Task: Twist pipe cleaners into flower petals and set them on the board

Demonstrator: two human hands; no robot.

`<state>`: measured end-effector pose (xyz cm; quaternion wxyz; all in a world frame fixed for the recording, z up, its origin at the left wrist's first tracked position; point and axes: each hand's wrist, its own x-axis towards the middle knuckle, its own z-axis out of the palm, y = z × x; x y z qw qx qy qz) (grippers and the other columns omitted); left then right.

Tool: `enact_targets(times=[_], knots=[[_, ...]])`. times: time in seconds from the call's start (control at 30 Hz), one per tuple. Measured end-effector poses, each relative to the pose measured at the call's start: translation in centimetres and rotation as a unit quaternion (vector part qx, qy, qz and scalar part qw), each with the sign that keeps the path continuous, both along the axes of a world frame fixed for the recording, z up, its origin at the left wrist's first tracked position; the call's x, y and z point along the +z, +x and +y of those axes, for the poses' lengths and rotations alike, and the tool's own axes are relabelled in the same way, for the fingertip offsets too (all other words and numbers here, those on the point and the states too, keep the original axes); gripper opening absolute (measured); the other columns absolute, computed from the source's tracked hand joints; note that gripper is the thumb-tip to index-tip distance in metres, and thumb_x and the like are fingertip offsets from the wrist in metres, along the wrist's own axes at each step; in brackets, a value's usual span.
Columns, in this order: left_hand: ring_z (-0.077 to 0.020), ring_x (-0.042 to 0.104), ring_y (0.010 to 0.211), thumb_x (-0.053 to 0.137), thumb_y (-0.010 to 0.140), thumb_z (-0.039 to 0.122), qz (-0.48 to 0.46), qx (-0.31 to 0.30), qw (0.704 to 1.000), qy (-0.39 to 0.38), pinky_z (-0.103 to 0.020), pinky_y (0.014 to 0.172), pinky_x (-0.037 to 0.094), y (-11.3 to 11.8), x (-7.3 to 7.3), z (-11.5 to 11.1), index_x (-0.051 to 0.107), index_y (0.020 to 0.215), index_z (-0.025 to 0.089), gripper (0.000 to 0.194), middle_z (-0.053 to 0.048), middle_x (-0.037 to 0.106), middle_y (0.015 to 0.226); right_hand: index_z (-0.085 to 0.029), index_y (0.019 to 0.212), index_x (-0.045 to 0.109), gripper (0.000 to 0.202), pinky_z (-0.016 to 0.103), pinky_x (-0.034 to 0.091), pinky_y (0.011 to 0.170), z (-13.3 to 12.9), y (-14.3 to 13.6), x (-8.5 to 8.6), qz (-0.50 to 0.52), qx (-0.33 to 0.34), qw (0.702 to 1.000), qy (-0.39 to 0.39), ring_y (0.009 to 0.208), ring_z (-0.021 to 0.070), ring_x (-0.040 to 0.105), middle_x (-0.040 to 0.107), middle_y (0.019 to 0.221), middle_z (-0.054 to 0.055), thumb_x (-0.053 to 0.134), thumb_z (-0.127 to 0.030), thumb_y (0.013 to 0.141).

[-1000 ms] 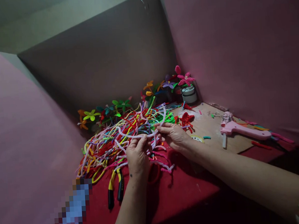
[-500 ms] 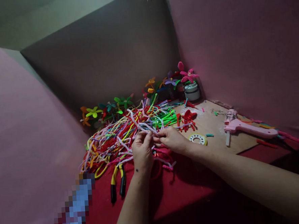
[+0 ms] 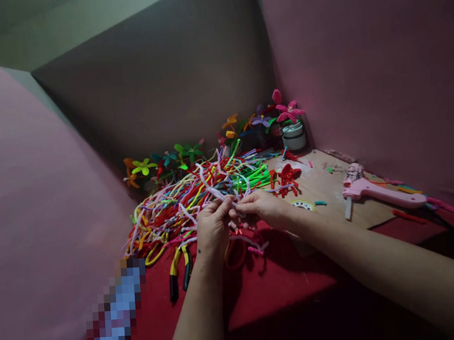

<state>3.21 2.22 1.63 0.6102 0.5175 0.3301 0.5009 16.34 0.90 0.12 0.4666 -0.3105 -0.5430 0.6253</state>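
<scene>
Between both hands is a pale lilac pipe cleaner point(image 3: 214, 191), one end of it sticking up and to the left. My left hand point(image 3: 214, 219) pinches it with thumb and fingertips. My right hand point(image 3: 260, 208) grips it close by, fingers closed, nearly touching the left. Behind the hands spreads a large heap of coloured pipe cleaners point(image 3: 164, 215). Yellow-and-black pliers point(image 3: 174, 273) lie left of my left wrist. Under the hands, loose pink pieces point(image 3: 257, 249) and a red scissor-like loop point(image 3: 236, 255) rest on the red cloth point(image 3: 273, 300).
A pink glue gun point(image 3: 382, 190) lies on the board point(image 3: 328, 184) at right, near a tape roll point(image 3: 304, 205) and red pipe-cleaner petals point(image 3: 289, 179). Finished flowers point(image 3: 144, 167) line the back, with a lidded jar point(image 3: 293, 136). Pink walls point(image 3: 359, 69) enclose both sides.
Both hands stay close together on the lilac pipe cleaner, with fingers slightly shifted. My right hand now covers more of the tape roll. The view has moved a little.
</scene>
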Motion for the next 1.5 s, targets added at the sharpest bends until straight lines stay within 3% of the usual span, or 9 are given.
enact_targets(times=[0.23, 0.37, 0.53, 0.67, 0.77, 0.87, 1.2, 1.5], knots=[[-0.0063, 0.045, 0.036, 0.067, 0.066, 0.028, -0.031, 0.023, 0.999, 0.004, -0.018, 0.036, 0.037, 0.2, 0.0, -0.2, 0.061, 0.081, 0.011, 0.024, 0.005, 0.049, 0.045, -0.009, 0.066, 0.064, 0.024, 0.018, 0.037, 0.035, 0.3, 0.0, -0.3, -0.008, -0.027, 1.0, -0.006, 0.039, 0.0083, 0.051, 0.06, 0.053, 0.003, 0.064, -0.033, 0.064], [-0.0049, 0.044, 0.036, 0.067, 0.066, 0.025, -0.025, 0.046, 0.999, 0.013, -0.016, 0.036, 0.035, 0.4, 0.1, -0.4, 0.06, 0.081, 0.01, 0.022, 0.005, 0.049, 0.044, -0.009, 0.057, 0.062, 0.019, 0.018, 0.031, 0.033, 0.2, -0.2, -0.2, -0.054, -0.053, 0.997, -0.002, 0.033, 0.0051, 0.042, 0.055, 0.044, 0.0, 0.062, -0.026, 0.067], [-0.0067, 0.048, 0.039, 0.067, 0.066, 0.03, 0.043, 0.004, 0.999, 0.0, -0.018, 0.039, 0.039, 0.2, 0.1, -0.3, 0.06, 0.078, 0.011, 0.024, 0.004, 0.051, 0.048, -0.01, 0.051, 0.059, 0.02, 0.016, 0.024, 0.032, -0.1, -0.3, -0.1, -0.098, -0.062, 0.993, -0.006, 0.033, 0.0031, 0.037, 0.049, 0.039, -0.003, 0.061, -0.019, 0.069], [-0.0064, 0.046, 0.036, 0.069, 0.064, 0.029, -0.001, 0.014, 1.0, 0.001, -0.018, 0.037, 0.037, 0.0, 0.4, -0.1, 0.058, 0.07, 0.012, 0.022, 0.005, 0.049, 0.045, -0.007, 0.066, 0.062, 0.017, 0.017, 0.039, 0.041, 0.1, 0.3, -0.4, 0.033, 0.047, 0.997, -0.059, 0.044, 0.0074, 0.051, 0.059, 0.055, 0.003, 0.058, -0.022, 0.073], [-0.0049, 0.043, 0.036, 0.071, 0.063, 0.026, -0.063, -0.003, 0.998, -0.019, -0.016, 0.036, 0.034, -0.2, 0.6, 0.0, 0.057, 0.074, 0.013, 0.022, 0.006, 0.047, 0.045, -0.006, 0.08, 0.062, 0.018, 0.018, 0.043, 0.044, 0.4, 0.9, -0.8, 0.115, 0.158, 0.972, -0.13, 0.049, 0.0095, 0.056, 0.063, 0.064, 0.007, 0.054, -0.022, 0.077], [-0.0032, 0.04, 0.035, 0.07, 0.065, 0.025, -0.097, -0.046, 0.994, -0.025, -0.014, 0.034, 0.032, -0.4, 0.6, 0.1, 0.056, 0.074, 0.014, 0.02, 0.007, 0.044, 0.045, -0.008, 0.085, 0.061, 0.017, 0.016, 0.043, 0.045, 0.4, 1.1, -1.1, 0.161, 0.197, 0.949, -0.187, 0.048, 0.0077, 0.056, 0.063, 0.063, 0.006, 0.05, -0.02, 0.081], [-0.003, 0.039, 0.035, 0.071, 0.064, 0.029, -0.125, -0.091, 0.987, -0.04, -0.016, 0.037, 0.033, -0.6, 0.1, 0.1, 0.056, 0.075, 0.014, 0.024, 0.007, 0.043, 0.045, -0.011, 0.074, 0.06, 0.006, 0.012, 0.041, 0.04, -0.3, 0.5, -1.4, 0.201, 0.13, 0.933, -0.27, 0.046, 0.0058, 0.053, 0.059, 0.057, 0.002, 0.054, -0.009, 0.075], [-0.0057, 0.043, 0.034, 0.067, 0.067, 0.03, -0.081, -0.05, 0.995, 0.004, -0.017, 0.033, 0.032, -0.4, 0.4, -0.3, 0.057, 0.078, 0.014, 0.021, 0.006, 0.048, 0.045, -0.01, 0.08, 0.061, 0.008, 0.01, 0.036, 0.034, 0.2, 0.3, -1.7, 0.171, 0.131, 0.954, -0.21, 0.042, 0.0049, 0.052, 0.059, 0.056, 0.001, 0.054, -0.01, 0.076]])
